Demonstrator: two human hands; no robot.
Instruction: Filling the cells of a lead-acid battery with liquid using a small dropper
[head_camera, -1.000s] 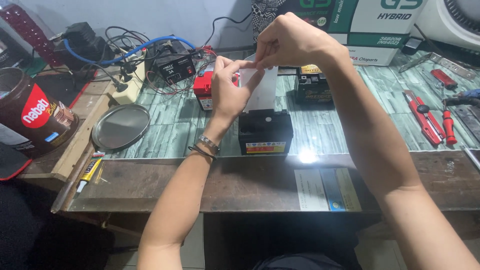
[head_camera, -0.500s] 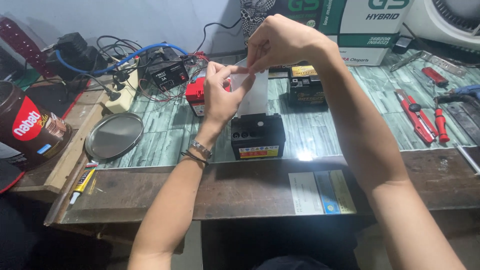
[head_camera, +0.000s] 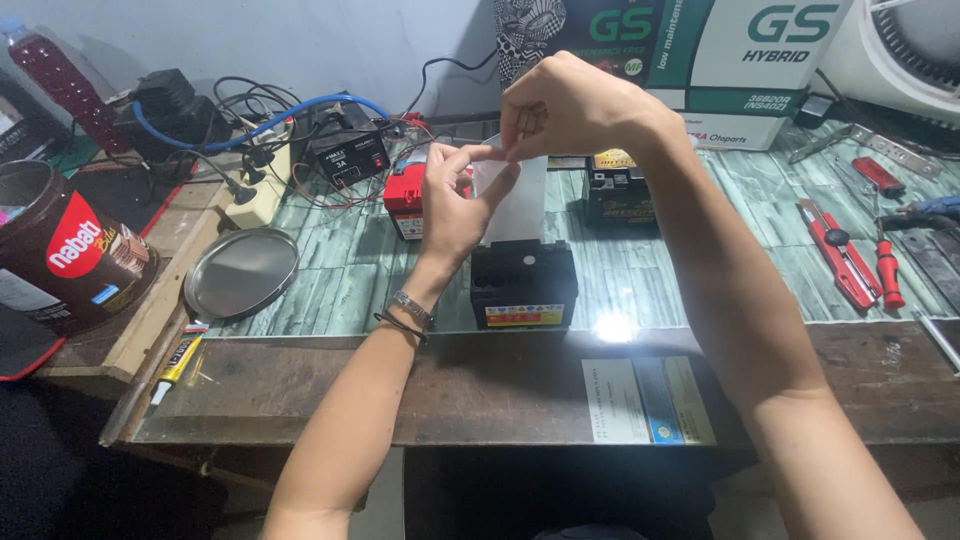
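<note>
A single head-worn camera looks steeply down and forward over the counter (head_camera: 300, 390), close in. Both hands (head_camera: 460, 200) meet near centre; boxes (head_camera: 690, 60) stand at twelve o'clock, a wall behind them.

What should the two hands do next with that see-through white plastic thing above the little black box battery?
Probably keep pulling its top edge apart. The left hand and right hand both pinch the top of the translucent white plastic container, which stands upright above the small black box-shaped battery and looks unopened.
</note>
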